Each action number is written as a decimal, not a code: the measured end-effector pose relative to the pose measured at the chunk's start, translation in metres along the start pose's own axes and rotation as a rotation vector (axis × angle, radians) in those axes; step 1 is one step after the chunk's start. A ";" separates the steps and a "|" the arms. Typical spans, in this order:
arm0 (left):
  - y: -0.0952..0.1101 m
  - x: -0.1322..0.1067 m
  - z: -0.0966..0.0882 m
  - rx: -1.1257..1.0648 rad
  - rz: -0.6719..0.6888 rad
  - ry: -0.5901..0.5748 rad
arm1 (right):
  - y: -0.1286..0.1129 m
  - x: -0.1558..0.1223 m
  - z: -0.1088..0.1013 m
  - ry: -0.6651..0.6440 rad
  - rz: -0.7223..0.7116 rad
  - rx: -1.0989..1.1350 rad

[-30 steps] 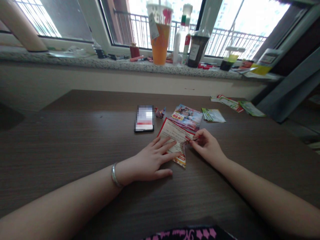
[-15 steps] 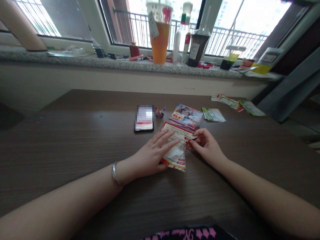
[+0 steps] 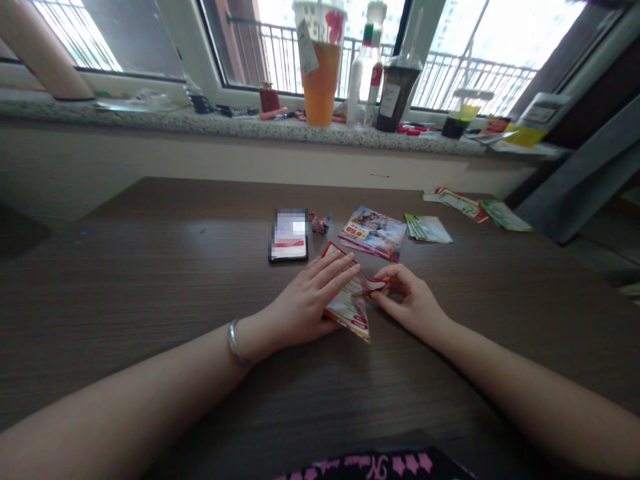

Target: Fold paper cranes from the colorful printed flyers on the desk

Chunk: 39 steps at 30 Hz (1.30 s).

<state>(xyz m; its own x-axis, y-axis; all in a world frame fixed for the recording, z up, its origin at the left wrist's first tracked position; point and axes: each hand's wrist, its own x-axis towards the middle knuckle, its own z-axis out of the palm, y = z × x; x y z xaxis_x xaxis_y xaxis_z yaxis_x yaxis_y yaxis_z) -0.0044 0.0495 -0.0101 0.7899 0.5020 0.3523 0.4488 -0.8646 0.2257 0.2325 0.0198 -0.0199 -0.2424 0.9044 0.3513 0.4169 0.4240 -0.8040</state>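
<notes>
A printed paper leaflet (image 3: pixel 349 308) with red edges lies on the dark wooden table, its right side gathered and folded inward. My left hand (image 3: pixel 313 297) rests flat across its left part, fingers stretched out, a silver bangle at the wrist. At the leaflet's right side, my right hand (image 3: pixel 405 293) pinches the crumpled edge between thumb and fingers. Just beyond the leaflet is a stack of colourful flyers (image 3: pixel 374 232). A small folded paper piece (image 3: pixel 320 223) sits beside a phone (image 3: pixel 289 237) with a lit, blurred screen.
Green-and-white paper slips (image 3: pixel 429 228) and more leaflets (image 3: pixel 463 205) lie at the table's far right. On the granite windowsill (image 3: pixel 225 127) stand a tall cup of orange drink (image 3: pixel 321 83), a dark drink cup (image 3: pixel 395 97), bottles (image 3: pixel 367 73) and small items.
My right hand has drawn the leaflet's right edge inward to the left, folding it further. My left hand stays on the paper, its fingers now closer together.
</notes>
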 end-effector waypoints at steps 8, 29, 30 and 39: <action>0.003 -0.004 0.004 0.048 0.053 0.116 | -0.012 -0.002 -0.002 -0.103 -0.109 -0.144; 0.027 -0.009 -0.028 0.086 0.021 0.344 | -0.050 -0.008 -0.006 -0.123 -0.118 -0.071; 0.029 -0.009 -0.030 0.068 0.004 0.352 | -0.053 -0.008 -0.005 -0.120 -0.102 -0.064; 0.047 -0.001 -0.054 -0.065 -0.080 0.384 | -0.074 -0.004 0.003 0.042 -0.093 -0.071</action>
<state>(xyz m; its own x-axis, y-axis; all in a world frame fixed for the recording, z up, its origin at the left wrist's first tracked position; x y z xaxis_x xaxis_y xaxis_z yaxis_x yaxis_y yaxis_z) -0.0065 0.0098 0.0493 0.5343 0.5494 0.6425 0.4653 -0.8256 0.3191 0.2001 -0.0149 0.0369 -0.2467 0.8616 0.4435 0.4555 0.5071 -0.7317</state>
